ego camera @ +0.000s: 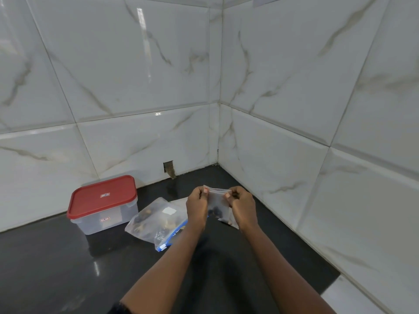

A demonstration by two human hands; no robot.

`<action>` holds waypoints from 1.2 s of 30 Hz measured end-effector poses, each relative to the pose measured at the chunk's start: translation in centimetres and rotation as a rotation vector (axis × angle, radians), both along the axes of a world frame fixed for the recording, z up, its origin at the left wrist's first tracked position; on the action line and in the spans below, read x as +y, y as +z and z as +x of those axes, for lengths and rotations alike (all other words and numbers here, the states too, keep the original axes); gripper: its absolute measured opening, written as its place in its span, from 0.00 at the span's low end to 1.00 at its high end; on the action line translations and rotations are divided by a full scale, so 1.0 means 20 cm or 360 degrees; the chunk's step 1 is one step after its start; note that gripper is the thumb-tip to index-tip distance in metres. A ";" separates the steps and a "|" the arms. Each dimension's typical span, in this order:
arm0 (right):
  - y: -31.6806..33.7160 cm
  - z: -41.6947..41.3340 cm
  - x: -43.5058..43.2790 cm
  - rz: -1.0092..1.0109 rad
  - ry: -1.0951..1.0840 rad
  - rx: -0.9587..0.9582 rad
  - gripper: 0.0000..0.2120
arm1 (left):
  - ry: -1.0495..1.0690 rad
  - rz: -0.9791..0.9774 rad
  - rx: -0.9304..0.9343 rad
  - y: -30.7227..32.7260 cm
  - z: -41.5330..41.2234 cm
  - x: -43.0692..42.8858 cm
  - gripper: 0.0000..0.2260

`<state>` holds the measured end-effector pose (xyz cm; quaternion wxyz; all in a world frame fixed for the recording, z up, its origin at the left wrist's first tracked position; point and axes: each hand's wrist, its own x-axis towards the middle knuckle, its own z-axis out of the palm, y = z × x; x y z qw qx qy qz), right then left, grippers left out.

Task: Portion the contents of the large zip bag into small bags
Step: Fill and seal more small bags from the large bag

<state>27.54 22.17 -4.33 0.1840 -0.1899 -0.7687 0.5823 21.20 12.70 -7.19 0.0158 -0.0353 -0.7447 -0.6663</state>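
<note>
Head-worn camera view looking down at a glossy black countertop [68,268] in a corner of white marble-look wall tiles [136,75]. Two bare forearms reach in from 6 o'clock, hands meeting just below the picture's middle. The left hand [196,208] and right hand [244,208] hold a small bag [218,199] of clear plastic up between them, above the counter. Each pinches a top corner between thumb and fingertips: the left at the bag's 10 o'clock corner, the right at its 2 o'clock corner, other fingers curled in. A few dark pieces [216,213] sit at the bag's bottom, at 6 o'clock; what they are cannot be made out. Whether its mouth is sealed cannot be told.

At 8 o'clock from the hands, just beside the left wrist, the large zip bag [150,219] lies on the counter, clear, with brown and dark contents, a blue zip strip [175,233] along its near edge and a white slider [162,247] at the 6 o'clock end. Farther out at 9 o'clock, apart from that bag, stands a clear plastic box [106,222] with a red lid [102,197] on, close to the wall. At 11 o'clock from the hands, a small rough hole [169,169] shows in the tile where wall meets counter
</note>
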 end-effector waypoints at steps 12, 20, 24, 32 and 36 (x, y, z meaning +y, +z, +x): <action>0.01 -0.03 0.07 0.0152 -0.0211 -0.0104 0.10 | -0.0374 0.0279 0.0032 -0.02 0.03 0.03 0.03; 0.00 -0.03 0.07 0.0201 -0.0026 -0.0072 0.05 | -0.0335 0.0170 0.0101 -0.01 0.03 0.05 0.05; 0.01 -0.02 0.07 0.0287 -0.0136 -0.0038 0.08 | -0.0363 0.0231 0.0111 -0.01 0.04 0.05 0.02; 0.00 -0.02 0.09 0.0396 0.0005 -0.0091 0.06 | -0.0428 0.0224 0.0035 -0.03 0.05 0.07 0.01; 0.01 -0.01 0.11 0.0441 -0.0040 -0.0150 0.06 | -0.0520 0.0250 0.0056 0.00 0.05 0.09 0.04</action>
